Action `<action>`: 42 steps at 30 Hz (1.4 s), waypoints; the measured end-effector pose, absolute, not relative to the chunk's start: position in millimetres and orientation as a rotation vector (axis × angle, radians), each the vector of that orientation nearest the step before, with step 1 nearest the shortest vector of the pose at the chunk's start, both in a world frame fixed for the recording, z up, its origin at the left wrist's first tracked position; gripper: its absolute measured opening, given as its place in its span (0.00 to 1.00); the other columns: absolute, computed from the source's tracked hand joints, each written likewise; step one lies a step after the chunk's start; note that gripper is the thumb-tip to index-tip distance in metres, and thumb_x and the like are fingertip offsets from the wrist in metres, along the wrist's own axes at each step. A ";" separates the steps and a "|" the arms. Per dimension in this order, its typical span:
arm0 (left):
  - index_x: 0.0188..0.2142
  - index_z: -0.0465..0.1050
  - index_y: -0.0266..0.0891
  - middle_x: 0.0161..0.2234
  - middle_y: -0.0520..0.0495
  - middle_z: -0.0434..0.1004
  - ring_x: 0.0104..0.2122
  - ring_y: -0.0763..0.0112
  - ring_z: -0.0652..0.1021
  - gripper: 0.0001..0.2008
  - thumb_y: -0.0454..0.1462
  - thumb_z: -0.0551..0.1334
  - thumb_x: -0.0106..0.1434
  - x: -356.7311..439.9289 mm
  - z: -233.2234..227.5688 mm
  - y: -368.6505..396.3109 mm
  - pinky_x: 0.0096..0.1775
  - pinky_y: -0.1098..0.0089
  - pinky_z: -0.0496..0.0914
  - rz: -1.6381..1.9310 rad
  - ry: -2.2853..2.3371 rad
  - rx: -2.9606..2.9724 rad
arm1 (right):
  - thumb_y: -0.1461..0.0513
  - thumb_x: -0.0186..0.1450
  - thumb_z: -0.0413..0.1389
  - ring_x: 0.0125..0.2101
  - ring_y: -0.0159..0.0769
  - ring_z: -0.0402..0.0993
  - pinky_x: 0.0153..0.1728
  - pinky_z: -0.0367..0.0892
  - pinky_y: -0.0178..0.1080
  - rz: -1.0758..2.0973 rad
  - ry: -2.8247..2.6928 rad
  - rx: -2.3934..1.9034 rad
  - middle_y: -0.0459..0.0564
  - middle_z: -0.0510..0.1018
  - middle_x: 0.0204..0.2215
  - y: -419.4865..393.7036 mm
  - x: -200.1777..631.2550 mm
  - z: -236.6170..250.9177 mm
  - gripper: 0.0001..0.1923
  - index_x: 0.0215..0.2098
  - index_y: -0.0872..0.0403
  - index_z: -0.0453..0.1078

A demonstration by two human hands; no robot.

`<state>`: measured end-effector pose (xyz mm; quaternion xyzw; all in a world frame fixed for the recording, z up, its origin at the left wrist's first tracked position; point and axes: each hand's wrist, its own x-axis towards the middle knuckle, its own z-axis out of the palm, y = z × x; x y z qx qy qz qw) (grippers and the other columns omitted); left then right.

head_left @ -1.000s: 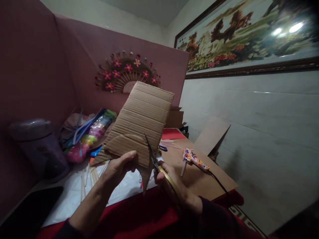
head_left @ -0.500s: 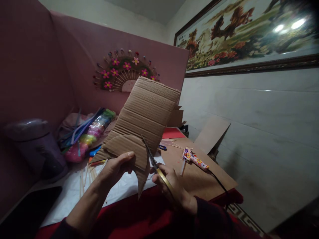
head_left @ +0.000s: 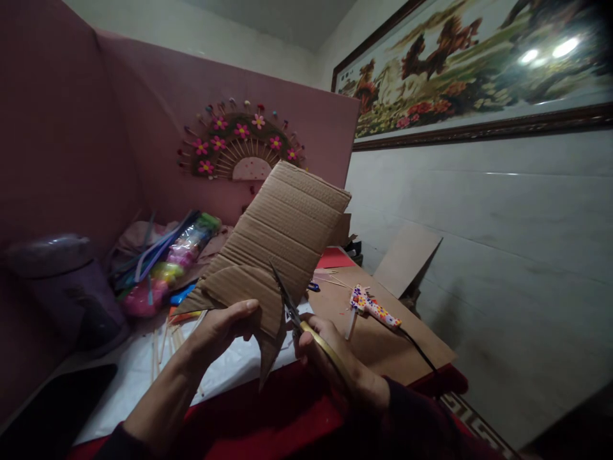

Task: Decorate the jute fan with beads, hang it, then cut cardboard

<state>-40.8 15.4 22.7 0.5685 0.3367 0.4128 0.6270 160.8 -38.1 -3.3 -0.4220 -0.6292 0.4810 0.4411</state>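
Observation:
A corrugated cardboard sheet is held up over the table, tilted to the right. Against its lower part lies a smaller cardboard piece with a rounded top edge. My left hand pinches both together, thumb on the front. My right hand is closed around the brass-coloured handle of a pair of scissors. The dark blades point up and left at the rounded piece's right edge. Below them a pointed strip of the sheet hangs down. Some fingers of both hands are hidden.
A flower-patterned glue gun with a cord lies on a brown board at right. Thin sticks and a white sheet lie at left, near a dark flat object. Behind are bagged colourful craft materials.
The cardboard sheet has tilted slightly further right and its top has dropped a little. The pointed strip has swung slightly left. My right hand has shifted slightly with the scissors.

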 end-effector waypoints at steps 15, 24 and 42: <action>0.14 0.63 0.38 0.15 0.54 0.56 0.17 0.76 0.58 0.18 0.45 0.60 0.54 -49.5 20.0 20.6 0.21 0.72 0.58 0.865 0.741 1.355 | 0.39 0.49 0.58 0.18 0.24 0.56 0.18 0.53 0.30 1.138 -1.494 -0.993 0.41 0.63 0.18 -34.0 156.6 -14.0 0.30 0.27 0.57 0.67; 0.14 0.65 0.38 0.14 0.53 0.58 0.17 0.75 0.59 0.18 0.46 0.61 0.53 -53.2 21.1 22.1 0.21 0.72 0.57 0.859 0.722 1.383 | 0.32 0.46 0.52 0.15 0.23 0.57 0.14 0.53 0.28 1.407 -1.558 -0.981 0.41 0.65 0.19 -42.3 171.3 5.3 0.41 0.39 0.58 0.65; 0.13 0.67 0.38 0.14 0.51 0.61 0.17 0.74 0.61 0.19 0.49 0.62 0.48 -50.0 24.1 17.0 0.21 0.71 0.55 0.776 0.886 1.431 | 0.30 0.47 0.47 0.14 0.23 0.58 0.12 0.54 0.29 1.438 -1.601 -1.053 0.42 0.67 0.21 -40.6 174.5 12.4 0.39 0.34 0.55 0.60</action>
